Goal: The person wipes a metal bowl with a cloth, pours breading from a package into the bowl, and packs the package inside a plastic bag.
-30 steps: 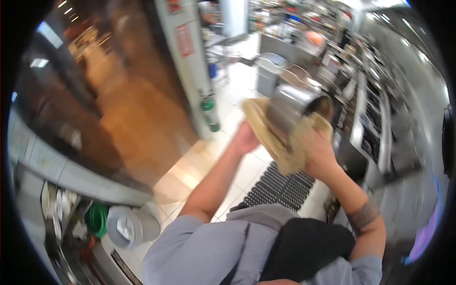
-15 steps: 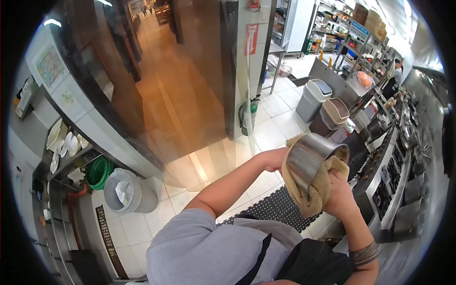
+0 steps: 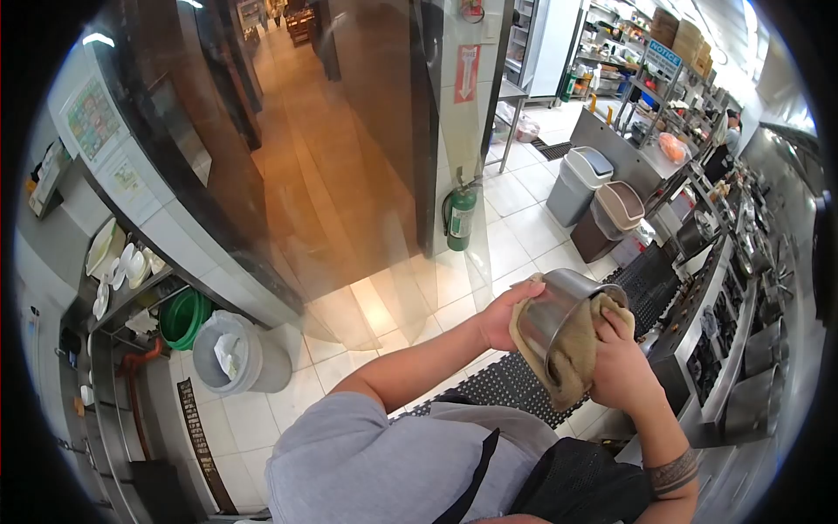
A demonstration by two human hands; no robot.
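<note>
A shiny metal pot [image 3: 557, 307] is held out in front of my body, tilted with its opening to the right. Around its underside and over its rim runs a tan cloth [image 3: 572, 362]. My left hand [image 3: 506, 316] grips the pot's closed end at the left, with part of the cloth under the fingers. At the opening, my right hand [image 3: 618, 362] presses the cloth against the rim, its fingers bent into the folds. The inside of the pot is mostly hidden by the cloth.
Two lidded bins [image 3: 580, 179] stand ahead, near a stove line [image 3: 711, 323] along the right. A black mat [image 3: 497, 384] lies on the tiles. Left are a grey bin [image 3: 271, 362] and a green bin [image 3: 182, 316]. A fire extinguisher [image 3: 460, 214] hangs by the doorway. A person [image 3: 724, 144] stands far back.
Since a half second ago the pot and both hands have moved slightly down, and the left hand shows more of its fingers. Compared with a second ago, the view has turned left.
</note>
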